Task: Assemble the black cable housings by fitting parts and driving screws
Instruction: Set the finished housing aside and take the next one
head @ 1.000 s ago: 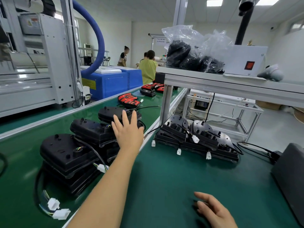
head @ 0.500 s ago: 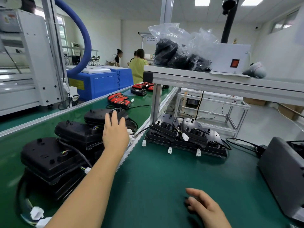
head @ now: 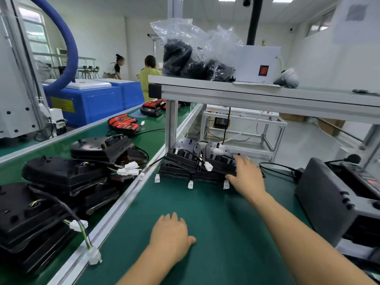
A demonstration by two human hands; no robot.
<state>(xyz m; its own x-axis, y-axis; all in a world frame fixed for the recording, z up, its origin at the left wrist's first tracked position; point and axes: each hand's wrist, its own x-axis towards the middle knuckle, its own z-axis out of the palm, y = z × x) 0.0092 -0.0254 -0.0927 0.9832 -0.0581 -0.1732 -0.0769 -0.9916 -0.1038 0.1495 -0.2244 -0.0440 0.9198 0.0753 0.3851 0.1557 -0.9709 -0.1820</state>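
Our green workbench mat (head: 205, 206) fills the near ground, with the conveyor belt (head: 154, 140) running along its left edge and the white shelf (head: 267, 97) crossing above. On the belt sit the piled black cable housings (head: 63, 173), their wires and white connectors (head: 129, 168) hanging toward the rail; they lie where they lay a second ago, now with no hand on them.

At the far edge of the mat, under the shelf, stands the smaller stack of housings (head: 185, 159). Our right hand (head: 246, 175), which was resting near us on the mat, now stretches out to that stack's right end: the fingers lie over the top of the right-hand housing (head: 218, 155) and the thumb meets its front edge. The hand is blurred, so we cannot tell whether it truly grips the housing or only touches it.

Our left hand (head: 170, 233), earlier out on the belt's housings, now lies palm down on the mat close to us, fingers loosely spread, holding nothing.
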